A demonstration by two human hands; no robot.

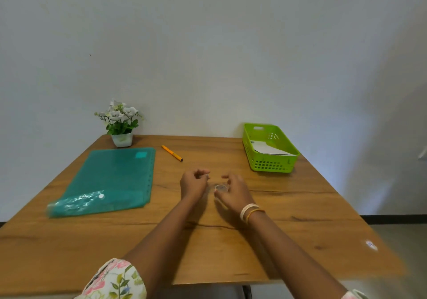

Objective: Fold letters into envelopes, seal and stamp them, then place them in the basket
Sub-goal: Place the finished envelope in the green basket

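Right hand (233,189) grips a small clear roll of tape (221,187), fingers curled round it just above the table (300,208). Left hand (193,181) is beside it with thumb and fingertips drawn together, seemingly pinching the tape's free end; the strip itself is too thin and blurred to confirm.

No letter or open envelope lies before the hands. White envelopes (268,149) already sit in the green basket (270,166) at the far right of the table, well apart from the hands.

Judgement: the step in hand is drawing off a length of tape for sealing, or putting the roll away after the last seal. To do it well, hold the roll steady, pull the end straight and level, and keep the strip from curling back on itself.

Surroundings: a teal plastic folder (111,178) lies flat to the left with a small white disc (101,196) on its near end. An orange pen (172,153) lies beyond the hands; a potted plant (121,123) stands at the far left corner. Nothing obstructs the path to the basket.
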